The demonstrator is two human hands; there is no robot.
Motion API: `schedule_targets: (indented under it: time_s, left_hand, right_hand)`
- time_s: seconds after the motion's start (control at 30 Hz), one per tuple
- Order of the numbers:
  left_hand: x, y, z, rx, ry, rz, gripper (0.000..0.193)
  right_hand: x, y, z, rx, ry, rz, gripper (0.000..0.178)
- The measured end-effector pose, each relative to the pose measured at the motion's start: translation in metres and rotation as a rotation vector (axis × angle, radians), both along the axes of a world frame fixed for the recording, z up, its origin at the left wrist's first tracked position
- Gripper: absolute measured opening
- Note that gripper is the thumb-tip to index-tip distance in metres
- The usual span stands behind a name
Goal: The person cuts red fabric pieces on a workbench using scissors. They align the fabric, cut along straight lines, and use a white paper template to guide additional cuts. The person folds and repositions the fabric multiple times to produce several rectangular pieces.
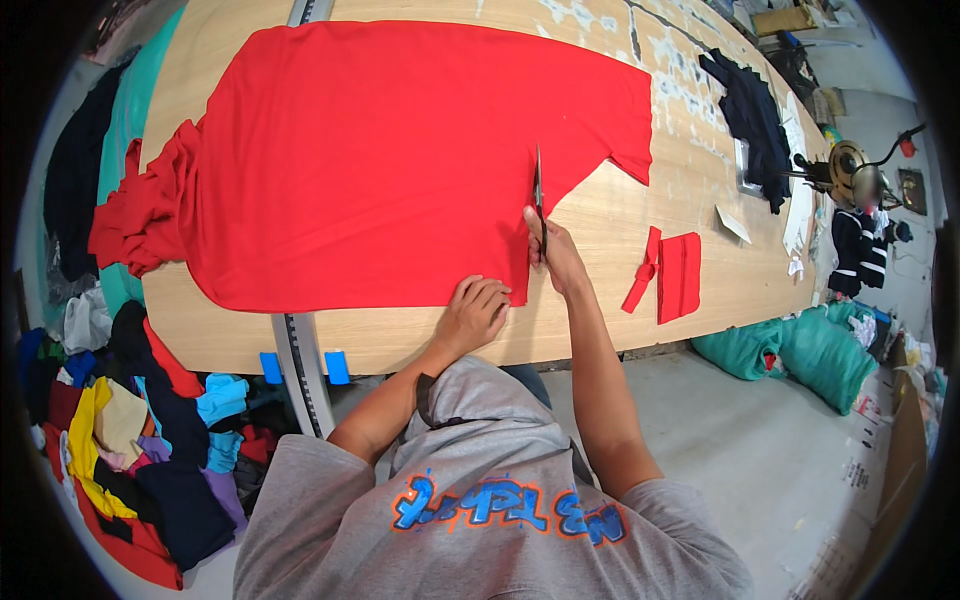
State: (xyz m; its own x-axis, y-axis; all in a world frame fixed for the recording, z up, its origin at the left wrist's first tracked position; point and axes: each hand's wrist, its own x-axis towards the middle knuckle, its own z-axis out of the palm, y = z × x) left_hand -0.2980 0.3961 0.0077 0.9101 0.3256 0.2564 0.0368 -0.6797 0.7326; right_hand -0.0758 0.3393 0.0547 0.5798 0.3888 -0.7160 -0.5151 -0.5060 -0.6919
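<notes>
A large sheet of red fabric (380, 170) lies spread over the wooden table, bunched up at its left end. My right hand (556, 256) is closed around the handles of a pair of scissors (540, 190), whose blades point away from me over the fabric near its right side. A notch is open in the fabric's edge just right of the blades. My left hand (474, 316) rests on the fabric's near edge, left of the scissors, fingers lying on the cloth. To the right lie folded red pieces (679, 278) and a knotted red strip (645, 270).
A metal rail (303, 375) with blue clamps (337, 368) crosses under the fabric. Dark garments (752, 125) lie at the table's far right, near a sewing machine (850, 175). Piled clothes (170, 480) cover the floor at left; green sacks (800, 355) sit at right.
</notes>
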Motion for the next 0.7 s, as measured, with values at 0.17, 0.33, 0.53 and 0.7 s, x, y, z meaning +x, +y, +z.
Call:
schedule_targets:
  time_s: [0.17, 0.33, 0.53, 0.7]
  left_hand:
    - [0.000, 0.000, -0.001, -0.014, 0.006, 0.005, 0.014]
    - [0.000, 0.000, -0.002, -0.018, 0.011, 0.010, 0.014]
    - [0.000, 0.001, 0.003, -0.008, 0.007, 0.007, 0.016]
    - [-0.001, 0.000, 0.002, -0.002, 0.022, 0.009, 0.016]
  right_hand:
    - [0.016, 0.023, 0.002, 0.030, 0.009, -0.052, 0.055]
    - [0.001, 0.026, 0.003, 0.010, -0.038, -0.140, 0.054]
    - [0.023, 0.028, -0.004, -0.003, -0.019, -0.037, 0.056]
    - [0.040, 0.051, -0.001, 0.030, -0.010, -0.066, 0.058]
